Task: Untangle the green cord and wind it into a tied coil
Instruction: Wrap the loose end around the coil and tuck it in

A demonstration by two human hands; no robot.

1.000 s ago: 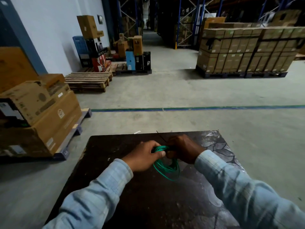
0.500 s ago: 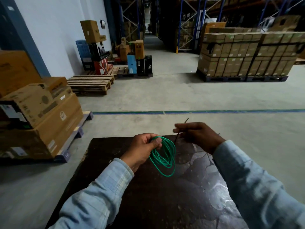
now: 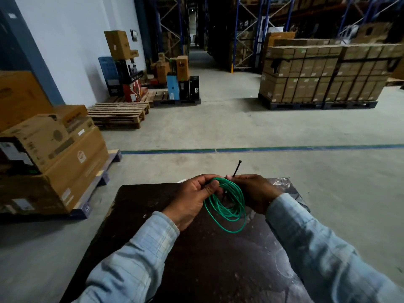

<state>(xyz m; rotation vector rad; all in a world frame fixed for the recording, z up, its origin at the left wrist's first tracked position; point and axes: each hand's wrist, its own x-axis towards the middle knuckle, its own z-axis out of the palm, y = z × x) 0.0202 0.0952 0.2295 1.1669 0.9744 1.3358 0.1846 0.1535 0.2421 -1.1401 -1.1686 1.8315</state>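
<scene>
Two pale blue sleeves (image 3: 140, 254) reach in from the near edge over a dark, scuffed tabletop (image 3: 209, 270). At their ends the two hands meet above its far part. The left hand (image 3: 192, 197) has its fingers curled round the top of the green cord (image 3: 227, 206), which is already wound into a coil of several loops; the loops hang down from that grip toward the tabletop, and whether the lowest loop touches the surface cannot be told. The right hand (image 3: 255, 191) sits just beside the coil on its right, fingers curled, pinching a thin black tie (image 3: 236, 169) whose free end sticks up and away past the knuckles, ending in a small head. The lower part of the tie seems to run down through the coil, but it is dark there and hard to follow.

Beyond the tabletop lies a grey concrete floor (image 3: 284, 127) crossed by a blue-green line (image 3: 262, 149). To the left, cartons (image 3: 54, 154) sit stacked on a pallet; further back an empty wooden pallet (image 3: 118, 114) lies near the white wall (image 3: 76, 40). To the right, well away, stands a strapped block of boxes (image 3: 323, 77), with tall blue racks (image 3: 240, 29) behind it.
</scene>
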